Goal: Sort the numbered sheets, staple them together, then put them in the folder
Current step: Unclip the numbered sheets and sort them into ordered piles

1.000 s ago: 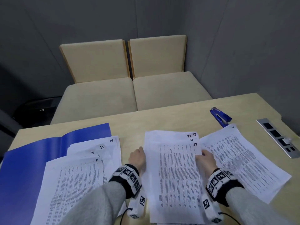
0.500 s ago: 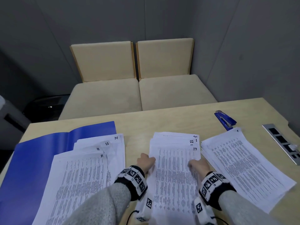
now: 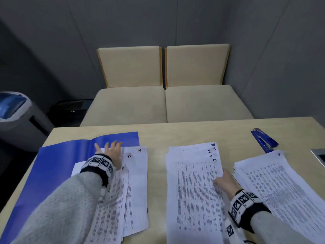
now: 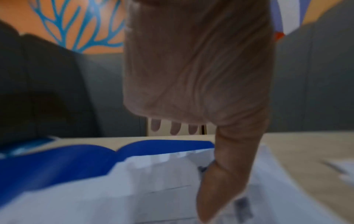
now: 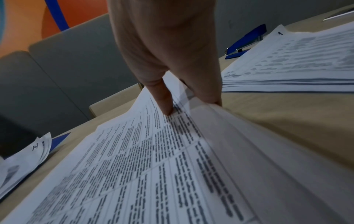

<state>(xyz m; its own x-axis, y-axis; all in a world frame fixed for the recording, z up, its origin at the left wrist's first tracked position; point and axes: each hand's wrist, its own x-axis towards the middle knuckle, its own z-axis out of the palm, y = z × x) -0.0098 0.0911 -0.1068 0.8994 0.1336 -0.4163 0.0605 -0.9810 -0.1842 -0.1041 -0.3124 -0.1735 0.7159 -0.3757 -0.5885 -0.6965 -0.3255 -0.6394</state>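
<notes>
A: How will the paper handle?

B: Light, limp and slippery, I judge; take whole edges, not corners. On the pale wooden table (image 3: 175, 132), the open glossy blue card folder (image 3: 52, 166) lies far left, with the fanned white printed sheets numbered 11 to 14 (image 3: 135, 182) overlapping it. The left hand (image 3: 112, 154) hovers there, fingers spread, holding nothing.

A: And rightwards?

B: The middle stack of white printed sheets topped by 17 (image 3: 191, 191) has its right edge pinched by the right hand (image 3: 224, 182). Next comes the thick white printed pile marked 1 (image 3: 281, 191), with the blue metal stapler (image 3: 264, 140) just behind it.
</notes>
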